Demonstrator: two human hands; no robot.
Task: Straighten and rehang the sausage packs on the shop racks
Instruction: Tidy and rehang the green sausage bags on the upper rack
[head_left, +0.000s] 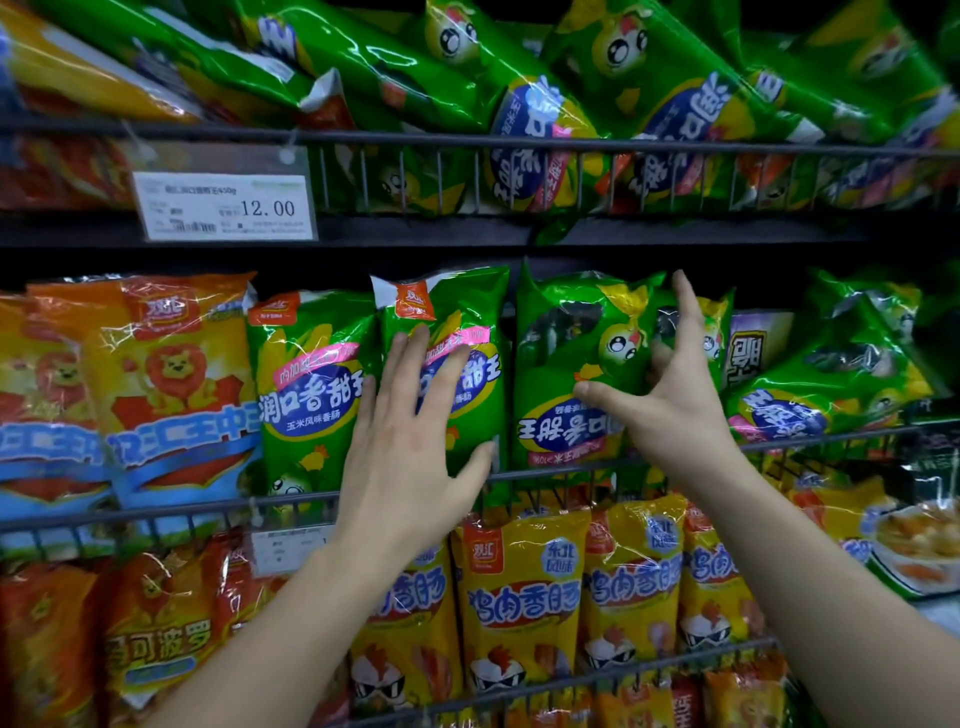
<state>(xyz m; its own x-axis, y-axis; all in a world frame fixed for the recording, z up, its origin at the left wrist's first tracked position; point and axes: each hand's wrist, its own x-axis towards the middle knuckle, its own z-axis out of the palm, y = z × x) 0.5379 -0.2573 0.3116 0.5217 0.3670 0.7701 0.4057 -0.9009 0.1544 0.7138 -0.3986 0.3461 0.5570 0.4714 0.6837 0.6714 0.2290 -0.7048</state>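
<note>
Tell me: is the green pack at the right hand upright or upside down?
Upside down. Lettering on the green pack is inverted; the neighbouring pack under the left hand reads normally.

Both bare forearms are raised from the lower edge, converging upward. The left grip (410, 441) is held palm forward, its four fingers (415, 364) straight and close together, the thumb spread to the right. The right grip (670, 400) is splayed wide: forefinger upright, thumb stretched leftward, remaining fingers partly bent.
</note>
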